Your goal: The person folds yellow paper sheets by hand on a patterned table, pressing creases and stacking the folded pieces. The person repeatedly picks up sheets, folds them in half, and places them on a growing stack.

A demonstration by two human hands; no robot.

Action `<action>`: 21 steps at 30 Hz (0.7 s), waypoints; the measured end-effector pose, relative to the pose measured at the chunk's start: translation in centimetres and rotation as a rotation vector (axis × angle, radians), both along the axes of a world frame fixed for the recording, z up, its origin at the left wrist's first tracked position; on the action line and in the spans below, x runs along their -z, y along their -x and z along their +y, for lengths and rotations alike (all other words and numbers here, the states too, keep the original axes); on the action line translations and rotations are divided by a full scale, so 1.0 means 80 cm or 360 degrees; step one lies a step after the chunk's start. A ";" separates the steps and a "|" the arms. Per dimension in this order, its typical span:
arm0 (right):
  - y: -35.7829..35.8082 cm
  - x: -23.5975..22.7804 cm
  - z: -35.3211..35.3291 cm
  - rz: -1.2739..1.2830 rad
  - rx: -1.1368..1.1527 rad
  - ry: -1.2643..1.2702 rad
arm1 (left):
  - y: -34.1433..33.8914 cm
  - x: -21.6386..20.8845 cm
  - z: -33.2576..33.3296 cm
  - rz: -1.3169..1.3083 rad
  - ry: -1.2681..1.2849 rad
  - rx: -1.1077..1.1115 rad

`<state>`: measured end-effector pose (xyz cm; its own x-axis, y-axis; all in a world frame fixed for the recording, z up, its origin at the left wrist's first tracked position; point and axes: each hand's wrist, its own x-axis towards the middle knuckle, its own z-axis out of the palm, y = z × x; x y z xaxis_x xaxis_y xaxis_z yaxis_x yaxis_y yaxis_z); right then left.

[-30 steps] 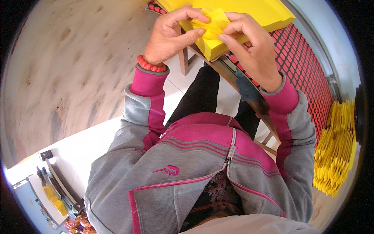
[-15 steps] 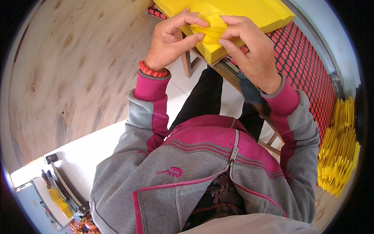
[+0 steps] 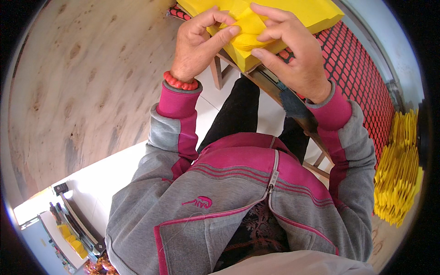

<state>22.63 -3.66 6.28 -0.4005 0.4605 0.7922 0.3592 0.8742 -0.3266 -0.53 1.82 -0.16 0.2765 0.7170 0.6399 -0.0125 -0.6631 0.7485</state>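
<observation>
The person's left hand (image 3: 197, 46) and right hand (image 3: 293, 55) meet over a thick stack of bright yellow paper sheets (image 3: 316, 13) that lies on a surface topped with red diamond-mesh grating (image 3: 362, 68). Between the two hands sits a partly folded yellow paper sheet (image 3: 250, 27), on top of the stack's near corner. The left fingers (image 3: 229, 32) are curled, thumb and forefinger pinched shut on the fold's left edge; the right fingers (image 3: 270, 11) are spread and laid over its right side, the thumb tucked under the edge, so both hands have hold of the same sheet.

This looks like mid-fold work: a crease is being formed or tightened, not yet pressed flat. The next move probably calls for aligning the edges under the left fingertips and pressing along the fold while the right fingers steady the sheet against the stack.

Well to the right of the right fingers, a heap of folded yellow paper pieces (image 3: 398, 174) lies low beside the surface.
</observation>
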 end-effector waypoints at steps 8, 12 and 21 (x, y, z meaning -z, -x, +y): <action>-0.005 0.004 -0.001 -0.0228 0.0083 0.0108 | -0.007 0.002 -0.003 -0.0223 0.0111 0.0113; -0.006 0.011 0.002 -0.0227 0.0134 0.0032 | -0.002 0.008 -0.001 -0.0321 0.0188 0.0125; -0.006 0.010 -0.002 -0.0106 0.0078 0.0265 | 0.016 -0.007 0.003 0.0257 -0.0168 0.0206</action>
<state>23.13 -3.78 5.46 -0.4233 0.6036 0.6756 0.4260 0.7907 -0.4396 -1.80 2.03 0.41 0.4665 0.6007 0.6493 0.0119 -0.7383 0.6744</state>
